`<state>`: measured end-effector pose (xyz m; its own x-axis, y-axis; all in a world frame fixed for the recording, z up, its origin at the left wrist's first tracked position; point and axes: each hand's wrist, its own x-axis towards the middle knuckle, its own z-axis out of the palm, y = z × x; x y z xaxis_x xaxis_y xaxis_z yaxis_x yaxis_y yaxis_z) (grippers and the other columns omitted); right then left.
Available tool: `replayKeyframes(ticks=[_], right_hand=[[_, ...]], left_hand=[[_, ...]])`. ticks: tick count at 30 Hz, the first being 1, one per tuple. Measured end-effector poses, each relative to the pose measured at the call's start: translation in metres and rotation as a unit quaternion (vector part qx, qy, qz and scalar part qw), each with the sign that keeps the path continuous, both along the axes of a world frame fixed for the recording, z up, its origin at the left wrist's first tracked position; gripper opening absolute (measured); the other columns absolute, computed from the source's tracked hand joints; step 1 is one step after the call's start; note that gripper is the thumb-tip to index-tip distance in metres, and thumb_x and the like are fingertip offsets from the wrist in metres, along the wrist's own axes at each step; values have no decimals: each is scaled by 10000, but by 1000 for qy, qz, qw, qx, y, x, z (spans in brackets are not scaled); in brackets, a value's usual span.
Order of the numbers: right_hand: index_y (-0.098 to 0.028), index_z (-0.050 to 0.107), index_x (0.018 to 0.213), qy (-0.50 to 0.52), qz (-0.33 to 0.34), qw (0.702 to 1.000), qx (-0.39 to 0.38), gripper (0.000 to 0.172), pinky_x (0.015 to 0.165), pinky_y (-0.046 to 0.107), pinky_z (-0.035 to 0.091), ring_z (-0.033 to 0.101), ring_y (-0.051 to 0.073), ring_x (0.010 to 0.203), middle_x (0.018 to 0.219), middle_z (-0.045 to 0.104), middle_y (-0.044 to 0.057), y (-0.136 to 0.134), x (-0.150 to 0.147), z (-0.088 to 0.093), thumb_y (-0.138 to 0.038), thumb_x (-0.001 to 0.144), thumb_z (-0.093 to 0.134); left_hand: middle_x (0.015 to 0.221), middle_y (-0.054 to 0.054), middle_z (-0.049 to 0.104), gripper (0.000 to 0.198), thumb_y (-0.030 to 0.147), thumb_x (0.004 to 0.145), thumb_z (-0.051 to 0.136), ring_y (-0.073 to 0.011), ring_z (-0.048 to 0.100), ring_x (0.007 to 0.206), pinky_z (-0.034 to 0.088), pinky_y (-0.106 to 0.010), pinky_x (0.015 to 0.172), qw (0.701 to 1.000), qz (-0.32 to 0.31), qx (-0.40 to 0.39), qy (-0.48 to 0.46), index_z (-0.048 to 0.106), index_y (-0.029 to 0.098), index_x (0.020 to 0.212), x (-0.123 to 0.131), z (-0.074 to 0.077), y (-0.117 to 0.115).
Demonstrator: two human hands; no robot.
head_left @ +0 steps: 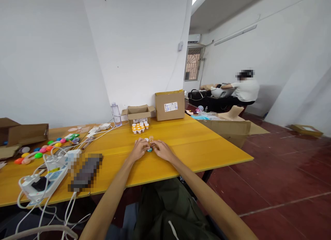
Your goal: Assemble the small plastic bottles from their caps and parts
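Observation:
Both of my hands rest close together over the yellow wooden table (204,143). My left hand (139,149) has its fingers bent toward a small blue item (149,149), and my right hand (160,149) reaches it from the other side. Too little shows to tell which hand grips it. Just beyond the fingertips lie a small white round piece (147,139) and a clear piece (151,138). Farther back stands a group of several small white containers with orange bands (140,127), in front of an open cardboard box (139,113).
A closed carton (170,106) and a clear bottle (116,114) stand by the wall. On the left are a power strip (55,178) with cables, a dark pixelated item (86,171), colourful balls (42,150) and an open box (27,134). A person (245,90) sits at the far right.

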<state>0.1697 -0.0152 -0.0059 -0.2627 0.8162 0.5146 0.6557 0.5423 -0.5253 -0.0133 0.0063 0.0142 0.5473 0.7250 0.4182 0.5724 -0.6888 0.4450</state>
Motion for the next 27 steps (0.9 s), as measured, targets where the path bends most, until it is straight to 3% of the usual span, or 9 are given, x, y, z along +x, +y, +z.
replayKeyframes(ticks=[9,16,23,27], right_hand=[[-249,694,1071,6,37,999,5,346,939,338,521,662,195,1042,1099,731,38,3,0,-3,-72,837,510],[-240,705,1049,10,-1,1000,-12,325,903,319,533,681,195,976,1031,741,50,0,1,1,-76,836,524],[-258,707,1065,8,38,999,7,352,941,343,515,661,192,1036,1096,731,35,0,-1,1,-68,844,511],[-247,713,1043,2,-1,1000,-15,317,893,320,528,677,197,986,1032,742,44,-3,0,4,-86,856,515]], left_hand=[[892,-51,684,210,309,915,562,-251,531,973,360,-389,908,1000,4,-3,4,710,241,783,0,0,1],[911,-52,689,214,334,921,561,-252,529,982,355,-393,912,1000,-4,-3,14,720,244,809,-1,2,0],[907,-55,688,221,331,919,558,-257,525,985,352,-401,913,1000,-4,-6,14,718,244,793,-1,2,1],[896,-55,686,222,338,916,564,-256,525,979,357,-402,920,1000,-4,-8,6,717,243,786,0,2,-1]])
